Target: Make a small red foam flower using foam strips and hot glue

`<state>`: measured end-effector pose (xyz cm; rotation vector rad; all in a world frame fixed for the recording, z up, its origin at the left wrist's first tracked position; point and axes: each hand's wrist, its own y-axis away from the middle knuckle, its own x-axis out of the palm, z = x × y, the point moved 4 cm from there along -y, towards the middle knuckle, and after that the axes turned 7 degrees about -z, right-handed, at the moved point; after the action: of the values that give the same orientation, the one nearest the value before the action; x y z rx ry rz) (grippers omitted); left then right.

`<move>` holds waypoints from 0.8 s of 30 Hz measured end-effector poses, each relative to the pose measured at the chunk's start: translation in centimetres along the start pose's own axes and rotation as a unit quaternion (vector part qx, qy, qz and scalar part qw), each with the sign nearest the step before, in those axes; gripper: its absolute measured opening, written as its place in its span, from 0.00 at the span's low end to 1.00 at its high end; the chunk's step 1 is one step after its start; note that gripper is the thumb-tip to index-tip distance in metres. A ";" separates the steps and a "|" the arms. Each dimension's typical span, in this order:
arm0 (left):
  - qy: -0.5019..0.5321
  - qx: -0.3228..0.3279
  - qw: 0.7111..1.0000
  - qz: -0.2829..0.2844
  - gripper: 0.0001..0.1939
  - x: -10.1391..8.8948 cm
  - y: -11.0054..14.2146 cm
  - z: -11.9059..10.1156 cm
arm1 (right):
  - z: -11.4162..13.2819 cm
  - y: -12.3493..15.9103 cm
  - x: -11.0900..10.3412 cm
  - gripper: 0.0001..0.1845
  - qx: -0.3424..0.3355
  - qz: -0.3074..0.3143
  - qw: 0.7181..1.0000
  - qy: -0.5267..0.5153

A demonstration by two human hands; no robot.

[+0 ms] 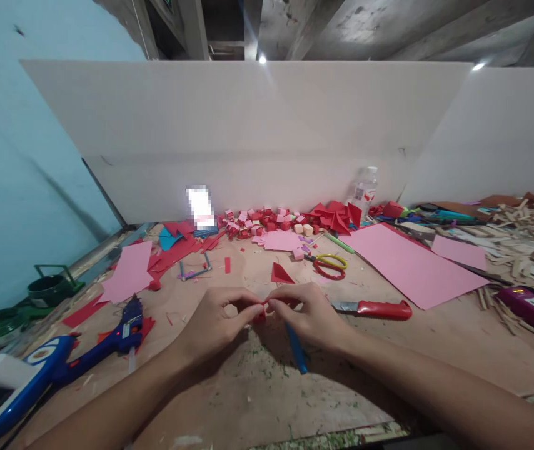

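Over the middle of the table, both hands pinch a small folded piece of red paper (261,314) between thumb and fingertips. My left hand (217,322) grips its left side, and my right hand (314,315) its right side; the fingertips nearly meet and hide most of it. A slim blue stick-like thing (296,353) shows below my right palm; whether it is held or lies on the table I cannot tell. Just right of that hand lies a knife with a red handle (384,309). A red paper triangle (282,274) rests beyond the fingers.
A blue glue gun (126,328) stands at left, near pink paper (129,272). Scissors (330,265), a pink sheet (412,262) and a heap of red and pink paper cubes (267,220) lie beyond. A bottle (364,194) and wooden sticks (529,240) are farther right.
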<state>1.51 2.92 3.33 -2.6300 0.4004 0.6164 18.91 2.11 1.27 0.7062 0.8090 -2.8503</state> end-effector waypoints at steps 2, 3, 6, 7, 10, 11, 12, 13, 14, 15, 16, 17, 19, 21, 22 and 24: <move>0.012 0.003 1.000 0.017 0.08 0.1 0.1 0.1 | 0.0 0.0 -0.1 0.12 -0.006 -0.009 1.000 0.000; 0.015 0.005 1.000 0.024 0.09 0.0 0.1 0.1 | 0.1 0.0 -0.2 0.11 -0.011 -0.011 1.000 -0.002; 0.017 0.004 1.000 0.025 0.13 -0.1 0.0 0.0 | 0.2 0.0 -0.2 0.11 -0.029 -0.008 0.999 -0.015; 0.020 -0.003 1.000 0.018 0.14 -0.2 0.0 0.0 | 0.3 0.0 -0.2 0.11 -0.036 -0.007 0.999 -0.017; 0.038 -0.030 0.999 0.003 0.11 -0.2 -0.2 0.1 | 0.5 0.0 -0.1 0.11 -0.052 -0.010 0.999 -0.012; 0.047 -0.038 0.998 0.003 0.09 0.0 -0.2 0.2 | 0.6 0.0 -0.1 0.11 -0.054 -0.013 0.998 -0.008; 0.058 -0.045 0.997 0.003 0.08 0.1 -0.2 0.3 | 0.5 0.0 -0.1 0.11 -0.054 -0.015 0.998 -0.005; 0.071 -0.054 0.996 0.003 0.08 0.2 -0.2 0.4 | 0.5 0.1 -0.1 0.10 -0.054 -0.017 0.998 -0.003; 0.085 -0.065 0.994 0.004 0.07 0.4 -0.2 0.6 | 0.5 0.1 -0.1 0.10 -0.054 -0.018 0.998 -0.001; 0.098 -0.075 0.992 0.004 0.07 0.5 -0.2 0.7 | 0.4 0.1 -0.1 0.10 -0.054 -0.019 0.998 0.001; 0.109 -0.086 0.990 0.007 0.07 0.6 -0.2 0.9 | 0.4 0.1 0.0 0.10 -0.054 -0.021 0.998 0.004; 0.117 -0.094 0.989 0.010 0.06 0.6 -0.2 1.0 | 0.3 0.2 0.0 0.10 -0.052 -0.022 0.998 0.006; 0.128 -0.107 0.986 0.024 0.06 0.8 -0.1 1.3 | 0.2 0.2 0.1 0.10 -0.048 -0.023 0.999 0.009; 0.138 -0.116 0.983 0.030 0.06 0.8 -0.1 1.6 | 0.2 0.2 0.3 0.09 -0.045 -0.025 0.999 0.012; 0.140 -0.119 0.983 0.030 0.06 0.7 -0.1 1.7 | 0.2 0.2 0.3 0.09 -0.044 -0.026 0.999 0.014; 0.138 -0.117 0.983 0.029 0.06 0.6 -0.1 1.8 | 0.3 0.2 0.3 0.09 -0.043 -0.024 0.999 0.016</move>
<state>1.43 3.76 1.59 -2.9512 0.5145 0.3330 18.51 1.80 1.29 0.7338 0.9597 -2.8321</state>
